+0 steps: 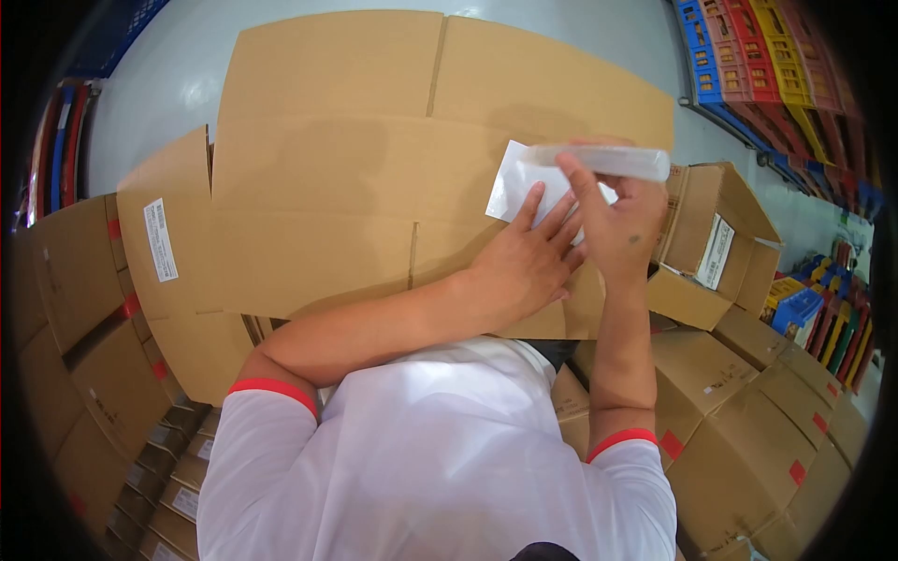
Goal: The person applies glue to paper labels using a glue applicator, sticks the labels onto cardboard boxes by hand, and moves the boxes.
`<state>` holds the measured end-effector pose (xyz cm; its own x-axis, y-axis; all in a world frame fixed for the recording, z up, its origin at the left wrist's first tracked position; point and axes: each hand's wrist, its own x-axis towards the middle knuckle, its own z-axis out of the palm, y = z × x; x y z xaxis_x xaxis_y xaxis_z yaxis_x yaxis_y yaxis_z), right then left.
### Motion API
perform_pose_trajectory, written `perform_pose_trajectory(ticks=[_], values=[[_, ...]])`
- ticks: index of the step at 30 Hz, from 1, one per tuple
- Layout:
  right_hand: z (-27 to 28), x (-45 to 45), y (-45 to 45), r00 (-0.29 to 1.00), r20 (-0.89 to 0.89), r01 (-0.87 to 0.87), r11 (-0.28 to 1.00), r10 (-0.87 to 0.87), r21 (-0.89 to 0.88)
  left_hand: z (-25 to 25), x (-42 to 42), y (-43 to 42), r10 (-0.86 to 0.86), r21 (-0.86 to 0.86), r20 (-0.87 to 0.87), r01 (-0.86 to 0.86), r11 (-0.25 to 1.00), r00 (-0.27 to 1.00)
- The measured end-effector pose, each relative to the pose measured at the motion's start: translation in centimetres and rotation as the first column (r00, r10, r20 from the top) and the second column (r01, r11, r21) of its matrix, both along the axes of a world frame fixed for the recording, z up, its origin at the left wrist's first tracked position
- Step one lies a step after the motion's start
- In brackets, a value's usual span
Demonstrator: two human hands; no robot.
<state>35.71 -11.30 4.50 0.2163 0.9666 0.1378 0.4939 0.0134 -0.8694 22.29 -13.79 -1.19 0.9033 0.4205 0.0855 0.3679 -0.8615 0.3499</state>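
Note:
A white paper sheet (510,182) lies on the flattened cardboard carton (327,159) in front of me. My left hand (528,257) rests on its lower part with the fingers spread, pressing it flat. Over the right side of the sheet, my right hand (617,210) is closed around a translucent whitish stick-shaped object (641,164). This object lies nearly level, its left end pale and smeared by motion above the paper, so its exact kind is unclear. The fingers and the object hide part of the sheet.
An open cardboard box (720,238) with a label inside stands just right of my right hand. Stacked cartons (758,439) with red marks fill the lower right, and more cartons (84,309) the left. Colourful plastic crates (748,56) are at the upper right.

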Motion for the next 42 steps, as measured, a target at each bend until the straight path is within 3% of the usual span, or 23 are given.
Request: perform_pose_trajectory(ticks=[2,5,9,16,24,27,29,30,33,35,37,39,42], values=[[-0.7,0.5,0.8,0.997,-0.061,0.042,0.996,-0.037,0.077,-0.2,0.2,-0.1,0.02,0.002,0.035,-0.02,1.0,0.999],[-1.5,0.5,1.2,0.998,-0.054,-0.036,0.999,0.035,-0.005,0.2,0.2,0.0,0.032,0.005,0.024,-0.032,0.999,0.999],[-2.2,0.4,1.6,0.997,-0.055,-0.061,0.998,0.062,0.031,0.2,0.3,0.1,0.033,-0.029,0.008,-0.032,0.999,0.999],[-2.0,5.2,-1.4,0.993,0.004,0.121,0.992,-0.121,0.035,0.7,0.6,-0.5,0.091,-0.046,0.097,-0.087,0.995,0.991],[-2.3,11.1,-6.7,0.932,-0.013,0.363,0.932,-0.363,0.016,1.4,1.1,-0.4,0.091,-0.045,0.074,-0.088,0.995,0.993],[-2.3,11.4,-7.3,0.91,-0.081,0.409,0.913,-0.407,0.009,1.9,1.2,-0.1,0.078,-0.05,0.047,-0.076,0.996,0.996],[-2.4,11.5,-7.6,0.89,-0.268,0.407,0.908,-0.369,0.099,2.1,1.3,0.0,0.075,-0.047,0.043,-0.073,0.996,0.996],[-2.4,11.4,-7.6,0.888,-0.272,0.41,0.907,-0.371,0.099,2.1,1.3,0.0,0.079,-0.047,0.039,-0.077,0.996,0.996],[-2.5,10.8,-7.5,0.911,-0.212,0.381,0.919,-0.354,0.101,2.2,1.6,0.0,0.091,-0.025,0.027,-0.09,0.996,0.996],[-2.8,10.5,-7.1,0.948,-0.019,0.318,0.937,-0.318,0.149,2.2,1.6,0.0,0.092,-0.026,0.039,-0.091,0.996,0.995],[-2.5,10.5,-7.3,0.953,0.039,0.293,0.946,-0.3,0.137,2.1,1.5,0.3,0.099,-0.031,0.049,-0.097,0.995,0.994],[-2.3,10.5,-7.9,0.956,0.096,0.263,0.957,-0.276,0.123,2.3,1.1,0.9,0.167,-0.109,0.129,-0.153,0.982,0.978],[-1.5,10.0,-10.0,0.96,0.187,0.204,0.978,-0.208,0.038,2.4,0.6,2.2,0.231,-0.222,0.098,-0.205,0.953,0.968]])
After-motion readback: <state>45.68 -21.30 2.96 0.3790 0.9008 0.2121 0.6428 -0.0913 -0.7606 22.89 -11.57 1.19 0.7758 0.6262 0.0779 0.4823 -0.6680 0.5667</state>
